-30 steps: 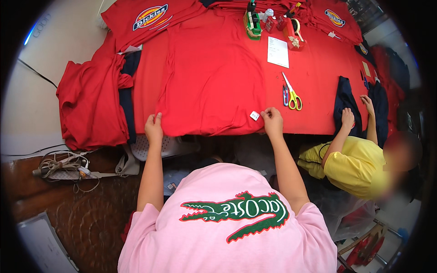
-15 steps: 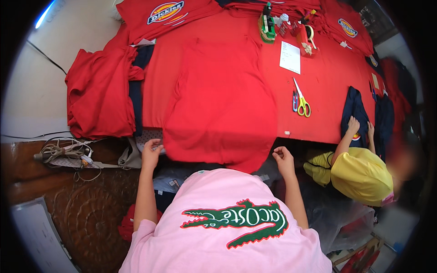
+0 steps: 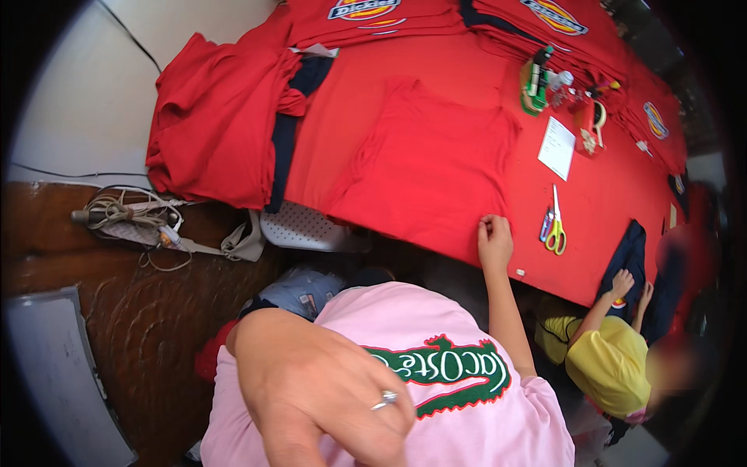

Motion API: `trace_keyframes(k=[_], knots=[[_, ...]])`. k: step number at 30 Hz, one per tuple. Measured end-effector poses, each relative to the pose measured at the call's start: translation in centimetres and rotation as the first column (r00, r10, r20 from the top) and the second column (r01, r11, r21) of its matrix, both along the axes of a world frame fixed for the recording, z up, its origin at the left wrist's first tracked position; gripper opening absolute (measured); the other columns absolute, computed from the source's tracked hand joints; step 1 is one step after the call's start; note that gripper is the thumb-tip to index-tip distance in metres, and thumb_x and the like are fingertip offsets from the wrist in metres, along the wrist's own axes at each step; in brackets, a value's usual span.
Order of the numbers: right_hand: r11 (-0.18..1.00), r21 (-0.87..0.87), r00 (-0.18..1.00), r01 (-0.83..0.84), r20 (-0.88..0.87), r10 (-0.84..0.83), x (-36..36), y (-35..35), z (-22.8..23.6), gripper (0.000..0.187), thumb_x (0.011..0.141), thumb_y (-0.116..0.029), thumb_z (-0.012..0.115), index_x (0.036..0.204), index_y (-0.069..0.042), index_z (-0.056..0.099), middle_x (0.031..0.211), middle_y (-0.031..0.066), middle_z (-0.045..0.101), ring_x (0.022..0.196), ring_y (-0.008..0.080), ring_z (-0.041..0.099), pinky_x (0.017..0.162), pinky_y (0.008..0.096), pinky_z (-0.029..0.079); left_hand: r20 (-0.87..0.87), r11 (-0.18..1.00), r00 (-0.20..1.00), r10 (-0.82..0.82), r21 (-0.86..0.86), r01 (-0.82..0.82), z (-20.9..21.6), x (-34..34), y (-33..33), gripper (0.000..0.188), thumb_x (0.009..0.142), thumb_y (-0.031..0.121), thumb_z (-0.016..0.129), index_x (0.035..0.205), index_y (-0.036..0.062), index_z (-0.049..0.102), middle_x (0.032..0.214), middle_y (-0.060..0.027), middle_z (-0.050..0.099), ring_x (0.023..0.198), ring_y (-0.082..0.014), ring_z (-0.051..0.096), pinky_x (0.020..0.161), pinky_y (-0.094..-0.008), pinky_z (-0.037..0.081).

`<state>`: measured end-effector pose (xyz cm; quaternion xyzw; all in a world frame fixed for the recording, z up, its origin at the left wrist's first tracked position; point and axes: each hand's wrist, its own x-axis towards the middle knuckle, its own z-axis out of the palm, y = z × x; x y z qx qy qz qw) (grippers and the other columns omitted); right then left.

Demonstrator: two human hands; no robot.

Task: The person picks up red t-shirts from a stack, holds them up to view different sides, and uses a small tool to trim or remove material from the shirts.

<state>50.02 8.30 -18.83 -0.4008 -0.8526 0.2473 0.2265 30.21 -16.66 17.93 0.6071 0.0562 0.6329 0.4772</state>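
A plain red shirt (image 3: 436,163) lies spread on the red-covered table (image 3: 545,257), its lower edge along the near table edge. At its lower right corner my right hand (image 3: 496,243) has its fingers closed on the fabric. My left hand (image 3: 327,389) is raised off the table, large in front of my pink shirt (image 3: 467,311), back of the hand showing and a ring on one finger. Its fingertips run low and partly out of sight, so their closure is unclear.
Left stands a red garment heap (image 3: 218,124); right lie yellow-handled scissors (image 3: 555,233), thread snips (image 3: 546,224), a paper slip (image 3: 557,148) and tape dispensers (image 3: 535,82). Printed red shirts (image 3: 373,19) are stacked behind. A co-worker in yellow (image 3: 611,362) handles dark cloth (image 3: 622,261). Coiled cables (image 3: 128,218) sit at left.
The shirt's hem, hanging over the table edge before, has moved up onto the table. My left hand has come up close to my head; my right hand has moved up to the shirt's corner. The view has tilted.
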Motion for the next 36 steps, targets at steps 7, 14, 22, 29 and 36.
trace_keyframes(k=[7,14,22,29,36], knots=[[0.985,0.174,0.999,0.007,0.033,-0.013,-1.2,1.0,-1.5,0.008,0.092,-0.016,0.069,0.097,-0.010,0.066,0.080,0.0060,0.063,0.064,0.0248,0.063,0.059,0.0404,0.050,-0.129,0.999,0.992,0.002,0.037,0.002,-2.4,-3.5,0.6,0.015,0.105,0.016,0.059,0.115,0.0115,0.069,0.100,-0.0128,0.066,0.082,-0.0259,0.065,0.077,-0.0418,0.053],[0.995,-0.083,0.991,0.050,-0.120,-0.060,-3.5,1.3,-0.2,0.013,0.094,-0.008,0.064,0.106,-0.007,0.069,0.094,0.0135,0.071,0.084,0.0318,0.071,0.075,0.0417,0.056,-0.218,0.803,0.969,-0.120,-0.595,-0.035,-11.7,-7.9,4.6,0.038,0.102,0.024,0.067,0.131,0.0004,0.061,0.121,-0.0162,0.067,0.113,-0.0332,0.065,0.104,-0.0458,0.050],[0.846,0.055,0.815,-0.530,0.308,0.490,-9.3,-0.2,0.6,0.062,0.102,-0.028,0.059,0.159,-0.011,0.042,0.167,0.0169,0.035,0.155,0.0334,0.033,0.126,0.0486,0.028,-0.972,0.697,-0.227,0.054,0.199,-0.688,-36.2,-10.5,7.0,0.080,0.099,0.048,0.062,0.165,0.0132,0.032,0.175,-0.0134,0.019,0.161,-0.0343,0.015,0.130,-0.0538,0.012],[0.950,0.156,0.882,-0.271,0.435,0.181,-9.1,12.2,1.3,0.067,0.106,-0.039,0.054,0.164,-0.013,0.033,0.171,0.0120,0.030,0.158,0.0274,0.027,0.129,0.0514,0.019,-0.866,0.387,-0.499,0.036,0.472,-0.792,-36.2,-24.0,11.8,0.074,0.101,0.046,0.060,0.164,0.0143,0.035,0.174,-0.0114,0.020,0.161,-0.0382,0.013,0.129,-0.0588,0.010],[0.988,0.147,0.999,0.043,0.002,-0.044,-13.3,21.6,1.1,0.047,0.099,-0.022,0.067,0.142,-0.006,0.057,0.136,0.0161,0.063,0.128,0.0334,0.058,0.110,0.0511,0.042,-0.902,-0.036,-0.392,0.183,0.392,-0.919,-36.1,-27.8,20.6,0.058,0.099,0.043,0.067,0.143,0.0059,0.061,0.159,-0.0167,0.044,0.150,-0.0377,0.034,0.123,-0.0557,0.023]])
